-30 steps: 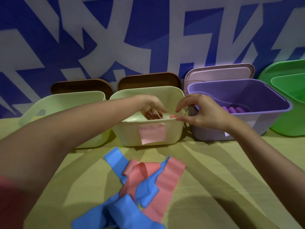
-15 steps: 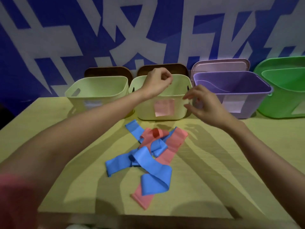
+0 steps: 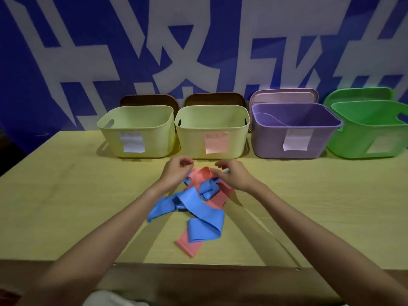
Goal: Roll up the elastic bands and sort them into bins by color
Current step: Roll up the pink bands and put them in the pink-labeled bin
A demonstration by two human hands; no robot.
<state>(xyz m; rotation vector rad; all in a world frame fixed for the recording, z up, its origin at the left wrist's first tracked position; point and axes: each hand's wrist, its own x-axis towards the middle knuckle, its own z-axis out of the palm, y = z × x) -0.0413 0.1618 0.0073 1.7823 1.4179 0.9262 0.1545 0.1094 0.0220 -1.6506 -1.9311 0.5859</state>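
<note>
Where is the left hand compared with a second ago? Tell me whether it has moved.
Yes. The left hand was over the bin with the pink label; it has come back toward the person, down to the tangled bands on the table.

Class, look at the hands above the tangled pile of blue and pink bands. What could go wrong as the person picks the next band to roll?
1. The pink elastic band is interwoven with the blue elastic band; lifting one may drag the other along.
2. The left hand and right hand hover with curled fingers; a loose grip on the stretchy strip might slip.
3. The two pale yellow-green plastic bins look alike, so mis-sorting is possible.
</note>
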